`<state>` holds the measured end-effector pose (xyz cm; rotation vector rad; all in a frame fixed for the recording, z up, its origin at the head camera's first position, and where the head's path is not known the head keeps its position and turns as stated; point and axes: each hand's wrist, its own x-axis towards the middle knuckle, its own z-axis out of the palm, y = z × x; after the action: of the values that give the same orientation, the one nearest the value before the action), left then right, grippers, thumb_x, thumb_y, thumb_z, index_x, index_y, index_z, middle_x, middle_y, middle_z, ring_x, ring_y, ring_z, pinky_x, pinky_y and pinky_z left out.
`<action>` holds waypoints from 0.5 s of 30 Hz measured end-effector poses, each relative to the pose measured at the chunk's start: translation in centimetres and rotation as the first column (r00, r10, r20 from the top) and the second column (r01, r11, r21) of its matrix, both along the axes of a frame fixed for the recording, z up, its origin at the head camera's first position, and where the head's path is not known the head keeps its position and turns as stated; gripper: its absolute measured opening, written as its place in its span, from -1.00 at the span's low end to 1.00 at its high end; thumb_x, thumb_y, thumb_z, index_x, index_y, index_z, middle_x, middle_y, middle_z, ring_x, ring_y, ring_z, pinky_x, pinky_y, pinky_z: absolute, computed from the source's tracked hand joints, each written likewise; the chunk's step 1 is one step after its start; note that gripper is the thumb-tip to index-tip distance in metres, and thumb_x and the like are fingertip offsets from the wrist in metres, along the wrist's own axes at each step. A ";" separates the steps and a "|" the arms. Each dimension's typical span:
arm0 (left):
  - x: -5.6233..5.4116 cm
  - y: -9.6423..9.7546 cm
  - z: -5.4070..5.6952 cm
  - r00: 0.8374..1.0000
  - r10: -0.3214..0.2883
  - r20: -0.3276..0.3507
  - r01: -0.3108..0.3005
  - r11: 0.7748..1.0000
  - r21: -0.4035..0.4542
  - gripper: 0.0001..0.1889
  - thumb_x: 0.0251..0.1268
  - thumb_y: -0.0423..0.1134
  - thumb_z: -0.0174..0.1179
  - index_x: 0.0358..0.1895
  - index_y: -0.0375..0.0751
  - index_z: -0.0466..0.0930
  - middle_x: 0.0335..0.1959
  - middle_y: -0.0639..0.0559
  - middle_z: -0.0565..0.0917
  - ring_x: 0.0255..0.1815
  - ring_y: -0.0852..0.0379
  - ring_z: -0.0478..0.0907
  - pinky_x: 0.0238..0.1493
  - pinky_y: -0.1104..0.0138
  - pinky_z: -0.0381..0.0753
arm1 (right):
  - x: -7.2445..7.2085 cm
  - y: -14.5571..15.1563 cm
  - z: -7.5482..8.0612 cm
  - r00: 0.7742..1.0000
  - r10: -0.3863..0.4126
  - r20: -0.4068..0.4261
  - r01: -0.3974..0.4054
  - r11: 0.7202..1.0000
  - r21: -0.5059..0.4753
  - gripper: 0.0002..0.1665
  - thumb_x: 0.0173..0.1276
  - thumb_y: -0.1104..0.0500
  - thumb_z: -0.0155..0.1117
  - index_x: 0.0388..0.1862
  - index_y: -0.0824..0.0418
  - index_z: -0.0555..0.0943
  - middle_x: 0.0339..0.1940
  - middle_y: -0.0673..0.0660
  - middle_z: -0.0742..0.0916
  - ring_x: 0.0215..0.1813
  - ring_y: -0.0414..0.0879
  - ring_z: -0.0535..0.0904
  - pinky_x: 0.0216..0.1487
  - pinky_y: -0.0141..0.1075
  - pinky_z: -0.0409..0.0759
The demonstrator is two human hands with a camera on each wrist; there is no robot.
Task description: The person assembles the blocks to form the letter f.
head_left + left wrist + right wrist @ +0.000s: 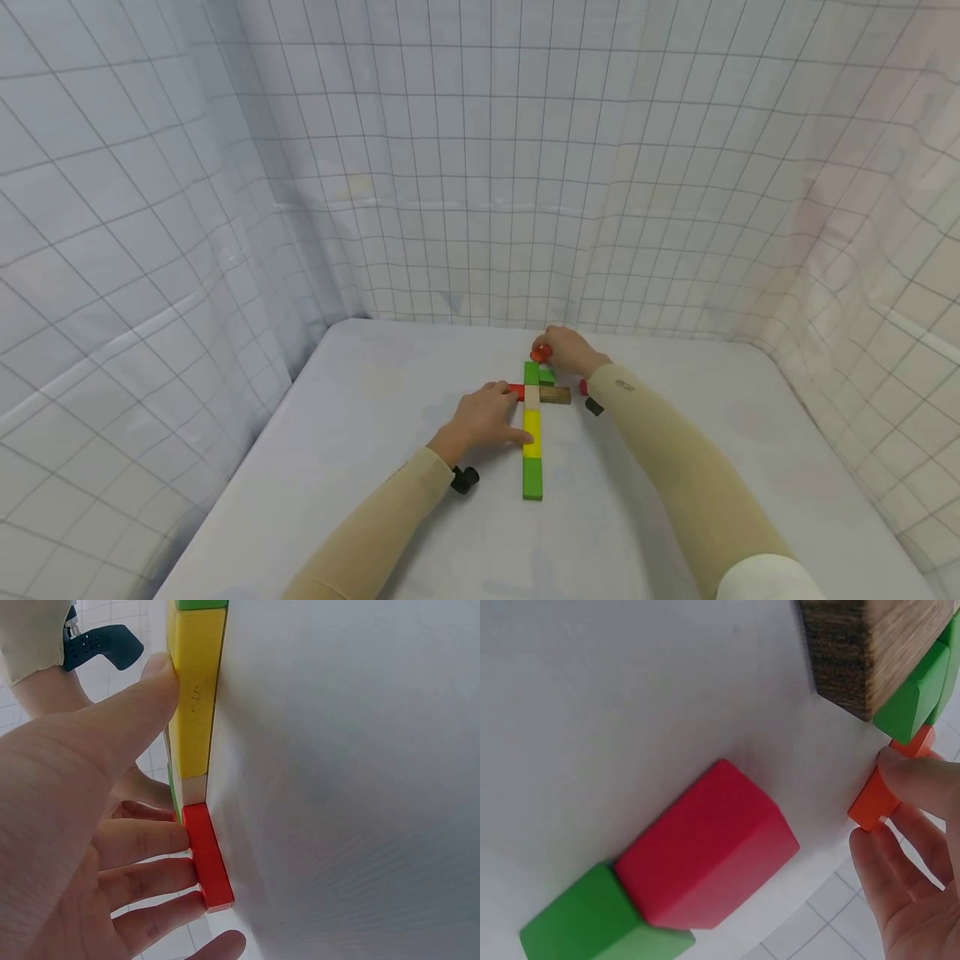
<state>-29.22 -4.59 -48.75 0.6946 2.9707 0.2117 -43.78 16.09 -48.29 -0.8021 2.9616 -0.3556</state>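
A column of blocks lies on the white tabletop. From near to far it runs from a green block (532,480) through a yellow block (532,423) and a pale wood block (532,398) to another green block (532,372). My left hand (483,417) rests along its left side, thumb against the yellow and extended fingertips touching a red block (208,859) that juts left. At the far end my right hand (572,352) pinches an orange block (875,799) between thumb and fingers. A dark brown wood block (556,395) juts right, beside a small green block (913,696).
Another red block (709,844) touches a green block (592,919), mostly hidden beneath the right forearm in the head view. White grid-patterned curtains (480,167) enclose the back and sides of the table (360,375).
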 end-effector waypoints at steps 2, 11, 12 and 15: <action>0.0 0.0 0.0 1.000 -0.001 -0.006 0.001 1.000 0.001 -0.10 -0.03 0.54 0.29 0.25 -0.08 0.60 0.23 -0.01 0.52 0.21 0.00 0.48 0.04 0.01 0.62 | -0.1 0.1 -0.1 1.000 -0.001 0.000 0.001 1.000 0.007 -0.61 0.36 0.29 0.37 0.15 0.06 0.71 -0.07 0.09 0.64 -0.06 0.00 0.52 0.17 -0.11 0.52; 0.3 0.1 0.5 1.000 0.004 0.000 -0.004 1.000 -0.004 -0.11 -0.03 0.52 0.31 0.24 -0.08 0.61 0.20 0.00 0.54 0.16 0.03 0.48 0.02 0.05 0.63 | 0.2 0.2 0.4 1.000 0.003 0.018 -0.003 1.000 0.001 -0.60 0.36 0.32 0.35 0.14 0.06 0.72 -0.06 0.10 0.66 -0.06 0.01 0.51 0.18 -0.11 0.51; 0.3 0.1 0.5 1.000 0.004 0.001 -0.004 1.000 -0.004 -0.12 -0.03 0.52 0.31 0.24 -0.07 0.61 0.19 0.00 0.54 0.16 0.03 0.48 0.01 0.06 0.63 | 0.2 0.2 0.4 1.000 0.006 0.017 -0.006 1.000 0.000 -0.60 0.35 0.33 0.35 0.14 0.07 0.72 -0.06 0.10 0.66 -0.06 0.01 0.51 0.17 -0.10 0.52; 0.3 0.1 0.5 1.000 0.004 -0.001 -0.004 1.000 -0.007 -0.12 -0.03 0.53 0.30 0.22 -0.07 0.62 0.17 0.01 0.54 0.13 0.04 0.48 0.00 0.07 0.63 | 0.3 0.2 0.5 1.000 0.017 0.011 -0.017 1.000 -0.005 -0.60 0.34 0.33 0.37 0.13 0.08 0.73 -0.08 0.11 0.66 -0.08 0.02 0.52 0.15 -0.09 0.53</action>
<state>-28.96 -4.46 -48.27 0.6890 2.9723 0.2012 -43.52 16.27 -47.82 -0.8223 2.9429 -0.3661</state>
